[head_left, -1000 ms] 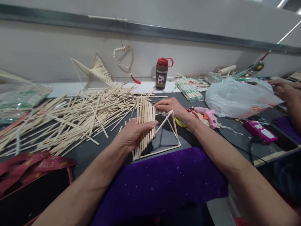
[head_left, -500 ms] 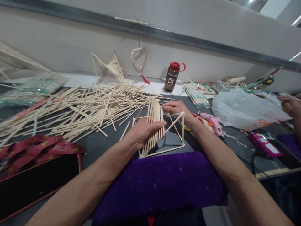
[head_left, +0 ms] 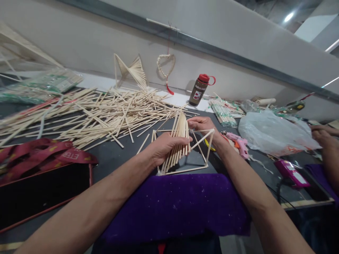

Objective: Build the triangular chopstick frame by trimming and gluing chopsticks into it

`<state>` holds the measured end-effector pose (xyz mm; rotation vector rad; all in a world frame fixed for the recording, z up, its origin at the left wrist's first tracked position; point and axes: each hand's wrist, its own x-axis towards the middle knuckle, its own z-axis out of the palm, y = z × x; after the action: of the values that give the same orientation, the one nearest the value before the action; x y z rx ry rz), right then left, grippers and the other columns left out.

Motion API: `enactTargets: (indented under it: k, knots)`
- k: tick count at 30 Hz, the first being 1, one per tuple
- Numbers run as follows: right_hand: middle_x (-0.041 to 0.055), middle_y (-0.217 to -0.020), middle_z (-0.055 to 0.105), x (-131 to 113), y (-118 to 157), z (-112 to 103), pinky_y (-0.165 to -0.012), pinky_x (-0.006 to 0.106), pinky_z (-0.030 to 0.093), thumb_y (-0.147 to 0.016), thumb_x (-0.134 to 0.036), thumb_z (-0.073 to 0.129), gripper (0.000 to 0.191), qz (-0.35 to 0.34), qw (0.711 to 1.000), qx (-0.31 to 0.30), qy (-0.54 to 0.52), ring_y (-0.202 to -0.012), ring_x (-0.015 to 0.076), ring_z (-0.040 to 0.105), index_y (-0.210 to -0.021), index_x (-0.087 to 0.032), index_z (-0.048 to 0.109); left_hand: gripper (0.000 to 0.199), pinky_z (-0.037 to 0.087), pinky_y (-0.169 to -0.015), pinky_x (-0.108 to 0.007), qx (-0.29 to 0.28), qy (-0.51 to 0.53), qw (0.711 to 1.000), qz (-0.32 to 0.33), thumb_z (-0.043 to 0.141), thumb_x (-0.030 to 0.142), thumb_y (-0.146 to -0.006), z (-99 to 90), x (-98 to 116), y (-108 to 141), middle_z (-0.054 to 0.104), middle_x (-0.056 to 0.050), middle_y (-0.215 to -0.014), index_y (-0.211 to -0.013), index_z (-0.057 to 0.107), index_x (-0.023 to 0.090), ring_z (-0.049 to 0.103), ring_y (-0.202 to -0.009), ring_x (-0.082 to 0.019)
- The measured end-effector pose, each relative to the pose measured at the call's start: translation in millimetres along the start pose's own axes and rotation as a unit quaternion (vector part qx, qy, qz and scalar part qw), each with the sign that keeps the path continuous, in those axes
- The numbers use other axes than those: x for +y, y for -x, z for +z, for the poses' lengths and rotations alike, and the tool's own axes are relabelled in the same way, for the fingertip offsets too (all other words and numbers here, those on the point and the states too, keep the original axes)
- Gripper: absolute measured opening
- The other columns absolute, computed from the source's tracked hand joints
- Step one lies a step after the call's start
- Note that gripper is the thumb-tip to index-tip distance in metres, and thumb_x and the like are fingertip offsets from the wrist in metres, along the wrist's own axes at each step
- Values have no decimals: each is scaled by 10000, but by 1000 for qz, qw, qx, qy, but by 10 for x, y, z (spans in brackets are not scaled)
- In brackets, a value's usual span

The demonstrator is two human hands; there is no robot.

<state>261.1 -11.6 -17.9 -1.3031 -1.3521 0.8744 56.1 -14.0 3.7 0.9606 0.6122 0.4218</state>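
A fan of pale wooden sticks [head_left: 179, 129] sits within an angular frame of glued sticks [head_left: 189, 169] on the dark tabletop. My left hand [head_left: 164, 145] grips the fan from the left, its thumb laid across the sticks. At the far right edge of the fan, my right hand [head_left: 203, 124] has its fingers pressed together against a stick end; exactly what they pinch is partly hidden. White glue shows at some corners of the frame. Beneath my forearms lies a purple cloth [head_left: 174, 204].
Behind my hands spreads a pile of loose sticks [head_left: 113, 113]. A red-lidded bottle [head_left: 198, 90] stands near the wall, beside a finished twisted stick model [head_left: 132, 72]. To the right are a pink glue gun [head_left: 239, 143], a plastic bag [head_left: 275, 132] and another person's hand [head_left: 327, 139].
The view has tilted and shifted a little, so the scene sits differently. Both hands keep nearly the same place on the stick fan.
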Motion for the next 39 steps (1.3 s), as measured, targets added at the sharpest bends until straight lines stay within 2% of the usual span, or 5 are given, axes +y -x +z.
enactTargets:
  k: [4,12,21,28,39]
  knots:
    - [10,-665,645,-17,7,15,-589,271,354,-664,-390,756,256,11,1000,13,9,-600,111,470,-822,-190,762,284,425,-475,-237,-9,6,1000,7,765,245,-600,7,-3,15,640,-60,-562,-820,664,95,565,-475,-135]
    - [3,-652,626,13,1,5,-567,260,337,-684,-389,743,236,7,1000,4,8,-575,102,441,-820,-197,762,271,456,-505,-252,-20,12,1000,5,774,236,-622,-24,-25,-9,645,-63,-583,-831,671,98,595,-505,-151]
    - [11,-690,645,40,-37,-6,-562,248,333,-672,-405,747,292,3,1000,-10,-9,-588,103,467,-855,-178,759,244,484,-533,-261,-4,14,1000,-1,774,207,-623,-25,-11,-20,647,-68,-580,-816,685,87,600,-504,-146]
    - [1,-642,607,28,-69,-19,-556,251,331,-666,-413,742,290,8,1000,-10,11,-580,103,445,-818,-167,757,255,471,-497,-246,10,6,1000,-2,768,206,-613,-13,1,-24,648,-60,-571,-823,681,91,604,-498,-148]
    - [13,-694,639,37,-274,113,-595,260,375,-663,-431,747,304,-3,999,-48,15,-638,125,504,-837,-181,758,235,461,-479,-247,48,15,999,14,751,188,-617,-57,71,44,644,-52,-567,-817,677,89,597,-486,-146]
